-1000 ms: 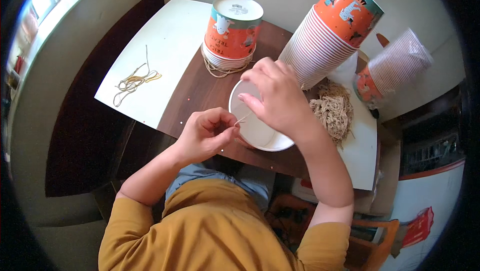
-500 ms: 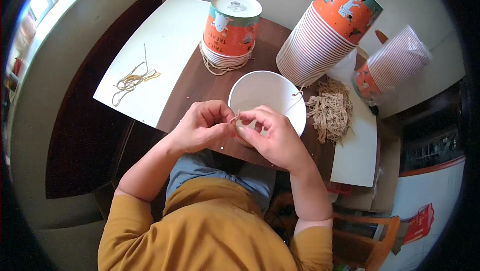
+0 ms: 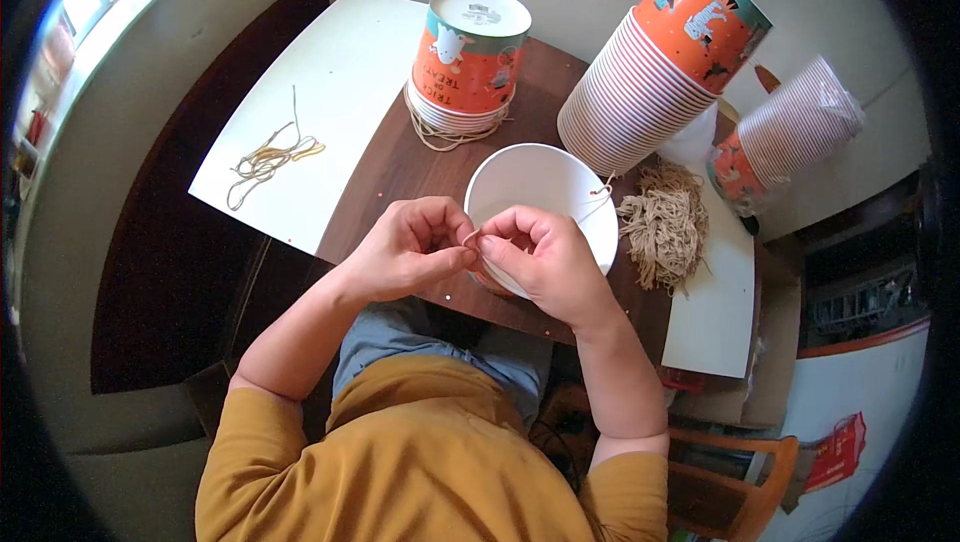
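A white-lined paper bucket (image 3: 541, 174) stands mouth up on the brown table in front of me. Both my hands meet over its near-left rim. My left hand (image 3: 412, 247) pinches a thin tan cord (image 3: 472, 237) between thumb and forefinger. Right beside it, my right hand (image 3: 540, 260) is closed on the same cord, fingertips almost touching the left ones. How the cord passes at the near rim is hidden by the fingers. On the bucket's right rim a knotted end of cord (image 3: 601, 189) shows, with a strand inside the bucket.
A tan bundle of cords (image 3: 664, 230) lies right of the bucket. Behind it leans a tall bucket stack (image 3: 640, 92); a plastic-wrapped stack (image 3: 790, 132) is farther right. Upturned orange buckets (image 3: 468, 67) stand at the back, cords round their base. Loose cords (image 3: 270, 162) lie on the left white leaf.
My fingertips have drawn closer together on the cord, and the right hand has turned slightly inward. The whole scene shifts a little to the right in view.
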A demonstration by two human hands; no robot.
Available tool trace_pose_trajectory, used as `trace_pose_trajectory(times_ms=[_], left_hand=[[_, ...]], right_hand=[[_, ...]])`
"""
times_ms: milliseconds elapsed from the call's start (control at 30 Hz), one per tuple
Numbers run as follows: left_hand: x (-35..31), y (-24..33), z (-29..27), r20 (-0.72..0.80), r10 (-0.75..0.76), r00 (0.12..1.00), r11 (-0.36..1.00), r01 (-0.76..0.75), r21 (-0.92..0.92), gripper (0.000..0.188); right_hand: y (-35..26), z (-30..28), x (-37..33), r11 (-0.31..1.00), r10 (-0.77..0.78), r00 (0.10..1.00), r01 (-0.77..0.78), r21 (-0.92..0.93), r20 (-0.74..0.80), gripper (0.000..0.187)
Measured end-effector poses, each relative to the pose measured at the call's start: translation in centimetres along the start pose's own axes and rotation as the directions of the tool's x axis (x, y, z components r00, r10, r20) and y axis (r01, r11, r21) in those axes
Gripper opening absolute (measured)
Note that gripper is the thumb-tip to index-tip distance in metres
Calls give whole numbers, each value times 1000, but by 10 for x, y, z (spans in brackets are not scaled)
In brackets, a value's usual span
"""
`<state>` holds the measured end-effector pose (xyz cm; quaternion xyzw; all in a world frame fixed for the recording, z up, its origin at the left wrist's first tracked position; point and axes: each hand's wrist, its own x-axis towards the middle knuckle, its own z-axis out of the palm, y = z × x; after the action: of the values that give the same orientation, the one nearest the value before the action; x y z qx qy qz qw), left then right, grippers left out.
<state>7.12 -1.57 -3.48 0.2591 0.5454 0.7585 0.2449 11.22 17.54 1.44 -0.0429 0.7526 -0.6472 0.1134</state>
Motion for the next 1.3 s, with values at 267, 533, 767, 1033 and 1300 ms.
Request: trace_pose_trajectory(times_ms=[267, 533, 767, 1033, 1300], left_hand=[[-14, 16, 24, -250, 67, 966, 885, 58, 462, 10], [-11, -10, 35, 45, 733, 679, 221, -301, 928, 20], [-18, -19, 43, -183, 599, 780, 543, -227, 809, 17], [-21, -26, 45, -414, -8, 910, 991, -48, -125, 7], [-23, -31, 46, -465, 24, 885, 998, -49, -41, 9]], right_hand=[[2, 23, -23, 362, -668, 742, 261, -895, -54, 14], [21, 51, -43, 234, -736, 660, 40, -972, -150, 15], [37, 46, -47, 271, -786, 595, 83, -959, -170, 18], [62, 47, -43, 312, -800, 563, 97, -945, -207, 19], [66, 50, -29, 424, -750, 607, 137, -895, -263, 17]])
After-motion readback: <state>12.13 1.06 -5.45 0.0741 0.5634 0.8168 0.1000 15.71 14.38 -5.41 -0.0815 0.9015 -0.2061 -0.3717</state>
